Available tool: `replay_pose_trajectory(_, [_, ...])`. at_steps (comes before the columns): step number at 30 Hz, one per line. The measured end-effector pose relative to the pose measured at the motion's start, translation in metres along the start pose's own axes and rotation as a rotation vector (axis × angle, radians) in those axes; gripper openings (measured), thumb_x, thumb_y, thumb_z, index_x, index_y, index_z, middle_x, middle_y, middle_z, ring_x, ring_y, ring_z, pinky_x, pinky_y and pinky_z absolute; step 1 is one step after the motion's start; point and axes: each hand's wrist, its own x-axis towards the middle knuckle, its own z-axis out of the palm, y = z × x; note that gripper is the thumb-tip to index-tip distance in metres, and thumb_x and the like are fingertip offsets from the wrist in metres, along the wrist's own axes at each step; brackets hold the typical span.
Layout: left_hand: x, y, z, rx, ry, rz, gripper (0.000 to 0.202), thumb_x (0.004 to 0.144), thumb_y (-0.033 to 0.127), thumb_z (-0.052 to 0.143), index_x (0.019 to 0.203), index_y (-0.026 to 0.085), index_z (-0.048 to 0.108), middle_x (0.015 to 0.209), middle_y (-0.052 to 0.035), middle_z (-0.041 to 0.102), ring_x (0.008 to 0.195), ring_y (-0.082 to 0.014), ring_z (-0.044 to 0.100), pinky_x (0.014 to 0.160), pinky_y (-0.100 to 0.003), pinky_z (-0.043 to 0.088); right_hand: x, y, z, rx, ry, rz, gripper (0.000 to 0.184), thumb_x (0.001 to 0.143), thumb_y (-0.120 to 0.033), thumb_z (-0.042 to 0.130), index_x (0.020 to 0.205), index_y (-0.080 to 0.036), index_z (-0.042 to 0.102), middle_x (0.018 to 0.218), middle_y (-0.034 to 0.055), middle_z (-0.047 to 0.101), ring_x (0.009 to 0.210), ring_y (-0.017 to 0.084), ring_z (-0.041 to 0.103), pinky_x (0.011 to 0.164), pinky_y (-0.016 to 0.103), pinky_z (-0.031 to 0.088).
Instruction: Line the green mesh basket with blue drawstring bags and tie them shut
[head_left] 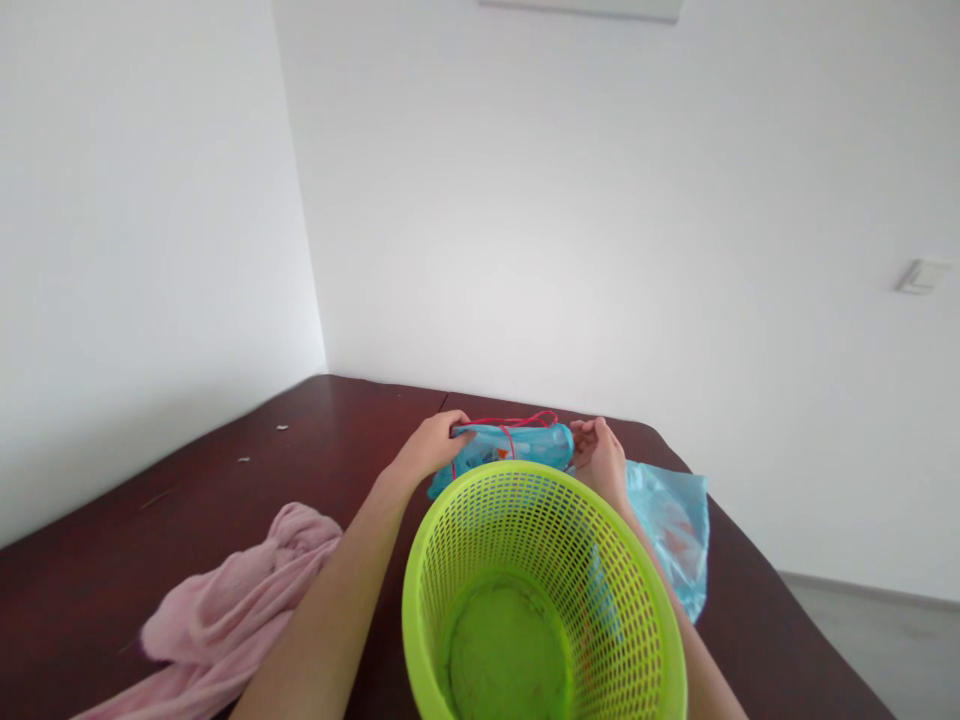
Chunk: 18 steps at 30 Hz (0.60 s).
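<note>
A translucent blue drawstring bag [525, 443] with red cords lies at the far side of the dark table, small colourful items showing through it. My left hand [442, 440] grips its left upper edge, thumb over the front. At the bag's right end is my right hand [604, 458], its fingers curled; what they hold, if anything, is too small to make out. A lime-green plastic basket [510, 640] stands between my forearms, nearer to me, and hides the bag's lower part. Beside my right forearm lies a second translucent blue bag [675, 530], partly covered by the arm.
A crumpled pink cloth [232, 610] lies on the dark red-brown table [225, 490], left of my left forearm. Small white scraps [282, 428] are scattered at the left. White walls [525, 250] border the table behind and at the left.
</note>
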Motion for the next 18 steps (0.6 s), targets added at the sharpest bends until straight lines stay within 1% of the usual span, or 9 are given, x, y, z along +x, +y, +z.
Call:
replay_pose_trajectory(2, [0.002,0.0,-0.007,0.015,0.05,-0.025,0.016,0.089,0.041,0.079,0.088,0.026,0.083,0.083,-0.0051,0.08,0.078,-0.0269,0.069,0.069,-0.033,0.042,-0.002,-0.004,0.002,-0.027,-0.016,-0.018,0.052,0.082,-0.069,0.095,0.079,-0.027,0.065,0.085,0.0025,0.081,0.065,0.018,0.069,0.063,0.035,0.06])
replay_pose_trajectory(3, [0.002,0.002,-0.009,-0.005,0.046,-0.032,0.016,0.089,0.041,0.078,0.088,0.026,0.083,0.083,-0.0048,0.08,0.078,-0.027,0.069,0.069,-0.034,0.043,-0.004,-0.006,0.004,-0.059,-0.048,-0.023,0.053,0.081,-0.071,0.095,0.08,-0.027,0.066,0.085,0.0031,0.081,0.066,0.019,0.069,0.064,0.036,0.06])
replay_pose_trajectory(5, [0.0,0.011,-0.008,-0.087,-0.001,-0.023,0.017,0.091,0.042,0.078,0.09,0.026,0.083,0.084,-0.0044,0.08,0.079,-0.027,0.07,0.07,-0.033,0.047,-0.012,-0.009,0.012,-0.154,-0.167,-0.02,0.057,0.081,-0.079,0.095,0.083,-0.027,0.071,0.092,0.006,0.084,0.075,0.023,0.075,0.071,0.039,0.061])
replay_pose_trajectory(8, [-0.001,0.026,0.0,-0.226,-0.098,0.011,0.018,0.092,0.04,0.077,0.096,0.024,0.083,0.09,-0.0053,0.083,0.082,-0.0267,0.072,0.074,-0.034,0.053,-0.026,-0.014,0.022,-0.309,-0.362,0.09,0.067,0.077,-0.089,0.096,0.095,-0.026,0.081,0.106,0.0094,0.088,0.088,0.028,0.08,0.081,0.04,0.063])
replay_pose_trajectory(10, [-0.001,0.032,0.007,-0.305,-0.127,0.034,0.017,0.09,0.034,0.074,0.101,0.023,0.081,0.097,-0.0066,0.084,0.088,-0.0271,0.075,0.08,-0.036,0.057,-0.032,-0.017,0.023,-0.396,-0.453,0.184,0.075,0.074,-0.093,0.095,0.102,-0.024,0.084,0.106,0.0098,0.089,0.087,0.026,0.08,0.079,0.038,0.061])
replay_pose_trajectory(11, [0.0,0.033,0.009,-0.337,-0.117,0.043,0.017,0.088,0.03,0.073,0.102,0.023,0.079,0.1,-0.007,0.084,0.092,-0.0273,0.076,0.083,-0.036,0.058,-0.034,-0.019,0.023,-0.433,-0.498,0.221,0.078,0.073,-0.094,0.095,0.103,-0.023,0.085,0.103,0.0095,0.088,0.084,0.025,0.078,0.077,0.037,0.06])
replay_pose_trajectory(13, [0.002,0.032,0.013,-0.38,-0.067,0.049,0.02,0.083,0.023,0.069,0.102,0.023,0.073,0.101,-0.0066,0.082,0.097,-0.0273,0.077,0.088,-0.037,0.059,-0.035,-0.022,0.018,-0.488,-0.604,0.297,0.076,0.073,-0.091,0.097,0.098,-0.02,0.087,0.093,0.0078,0.085,0.078,0.021,0.074,0.072,0.033,0.055])
replay_pose_trajectory(15, [0.004,0.027,0.015,-0.394,-0.031,0.052,0.023,0.078,0.017,0.066,0.1,0.024,0.068,0.1,-0.0054,0.081,0.099,-0.027,0.077,0.091,-0.038,0.059,-0.033,-0.022,0.013,-0.515,-0.693,0.374,0.068,0.072,-0.083,0.103,0.088,-0.02,0.085,0.081,0.0044,0.079,0.07,0.018,0.067,0.066,0.031,0.049])
replay_pose_trajectory(18, [0.006,0.019,0.015,-0.388,-0.041,0.081,0.029,0.075,0.012,0.062,0.1,0.024,0.067,0.105,-0.006,0.082,0.108,-0.0281,0.079,0.097,-0.039,0.061,-0.026,-0.015,0.008,-0.549,-0.731,0.4,0.062,0.065,-0.074,0.11,0.077,-0.021,0.079,0.069,-0.0008,0.072,0.061,0.013,0.057,0.061,0.028,0.04])
